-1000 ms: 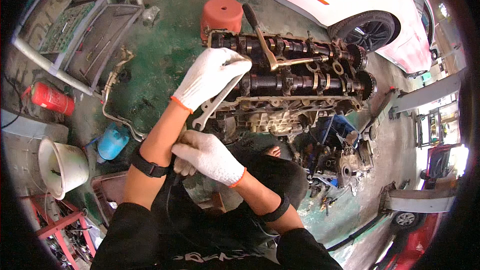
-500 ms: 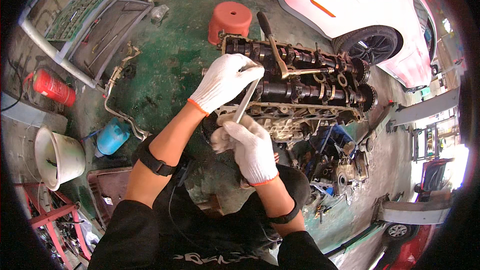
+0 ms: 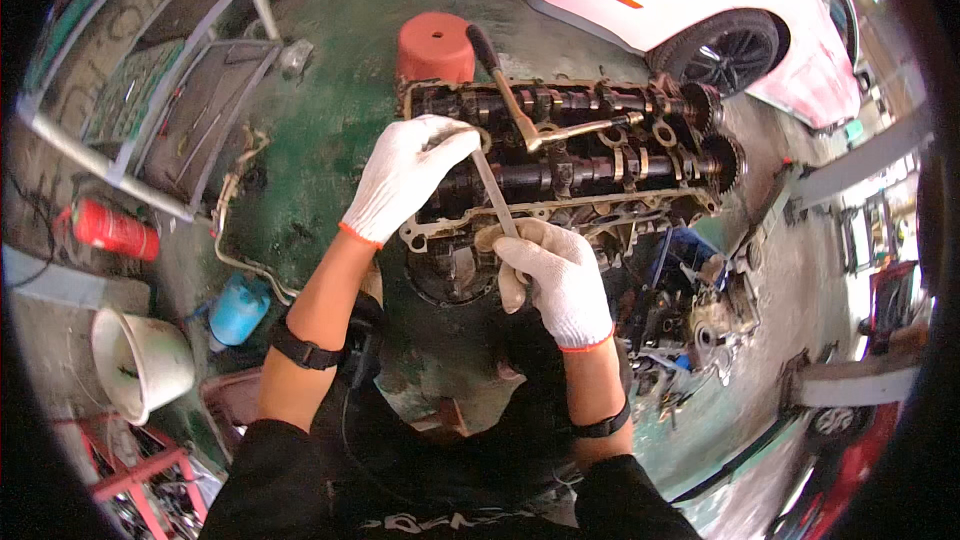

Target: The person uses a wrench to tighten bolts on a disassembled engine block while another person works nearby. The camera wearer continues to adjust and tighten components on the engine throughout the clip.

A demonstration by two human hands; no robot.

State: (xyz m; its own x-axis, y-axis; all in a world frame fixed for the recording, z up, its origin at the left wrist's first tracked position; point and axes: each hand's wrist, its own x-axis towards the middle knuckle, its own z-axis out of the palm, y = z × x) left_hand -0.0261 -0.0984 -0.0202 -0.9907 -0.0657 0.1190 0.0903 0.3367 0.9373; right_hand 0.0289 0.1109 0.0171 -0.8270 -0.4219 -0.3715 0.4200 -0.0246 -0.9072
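Observation:
A long, flat, pale strip (image 3: 492,190) slants between my gloved hands. My left hand (image 3: 405,172) pinches its upper end over the left part of an engine cylinder head (image 3: 480,208) with two exposed camshafts (image 3: 600,172). The lower end sits in the closed fingers of my right hand (image 3: 562,278), just in front of the head's near edge. Both hands wear white knit gloves with orange cuffs. Across the top of the camshafts lies a ratchet wrench (image 3: 515,105) with a black grip and a long extension bar (image 3: 590,130).
A red stool (image 3: 437,48) stands behind the engine, a pink-white car (image 3: 590,0) beyond. To the right lie loose engine parts (image 3: 710,325) and a lift arm (image 3: 855,175). On my left are a fire extinguisher (image 3: 115,230), a blue bottle (image 3: 240,308), a white bucket (image 3: 145,365) and a metal rack (image 3: 105,165).
My right hand has moved to the right relative to the engine. The strip's lower end has swung from lower left to lower right. The whole view has shifted slightly.

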